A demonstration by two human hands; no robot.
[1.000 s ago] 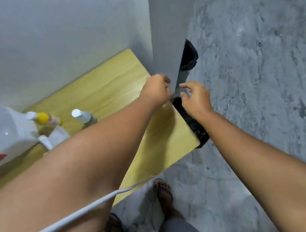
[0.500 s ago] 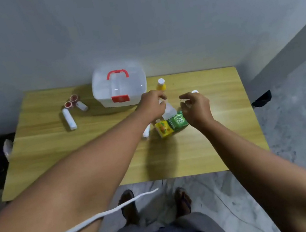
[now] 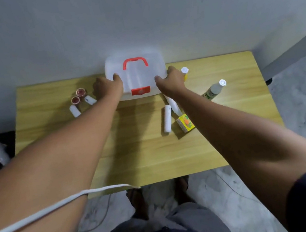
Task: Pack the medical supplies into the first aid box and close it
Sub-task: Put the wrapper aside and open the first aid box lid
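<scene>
The white translucent first aid box (image 3: 136,73) with a red handle and red latch stands closed at the back of the wooden table (image 3: 147,157). My left hand (image 3: 107,88) grips its left side and my right hand (image 3: 169,81) grips its right side. Left of the box lie two red-capped tape rolls (image 3: 78,96) and two short white rolls (image 3: 75,110). To the right are a white bandage roll (image 3: 167,118), a white tube (image 3: 173,105), a yellow carton (image 3: 185,123), a yellow bottle (image 3: 184,71) and a clear bottle with a white cap (image 3: 215,90).
A grey wall runs right behind the table. A white strap (image 3: 42,213) hangs across my left forearm. My feet stand on the marble floor (image 3: 305,101) below the table's front edge. A dark shape and a white item (image 3: 1,151) sit at the left.
The view swung from the table's right end to face it squarely. Both hands moved forward from the small boxes at the table's middle to the sides of the first aid box.
</scene>
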